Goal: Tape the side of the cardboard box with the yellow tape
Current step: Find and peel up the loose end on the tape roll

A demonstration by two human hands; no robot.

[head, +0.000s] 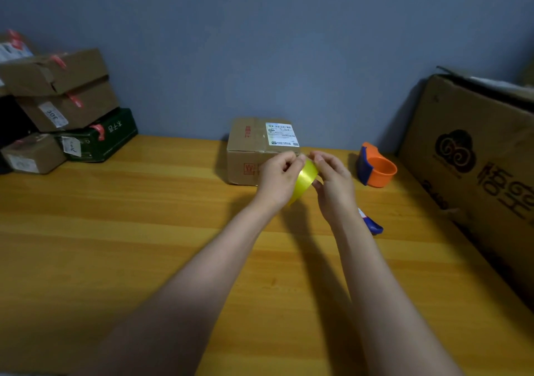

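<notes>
1. Left hand [277, 177]: raised above the table [115, 245], fingers curled and clamped on the left side of the tape roll [305, 181].
2. Right hand [332, 179]: level with the left hand, fingers closed on the right side of the same roll; thumb and forefinger pinch at its upper edge.
3. Tape roll: yellow, held on edge between the two hands, clear of the table. Whether a free end has been lifted cannot be told.
4. Cardboard box [254, 150]: directly beyond the hands, standing on the table against the wall [260, 43]. A white shipping label [281, 135] lies on its top face. The left hand overlaps its front face in view; contact cannot be confirmed.
5. Orange tape dispenser [375, 167]: on the table, right of the right hand, apart from it.
6. Blue object [372, 224]: on the table, just beside the right wrist, partly hidden.
7. Large carton [476, 159]: far right of the right hand, leaning.
8. Stacked parcels [57, 109]: well left of the left hand, by the wall.
</notes>
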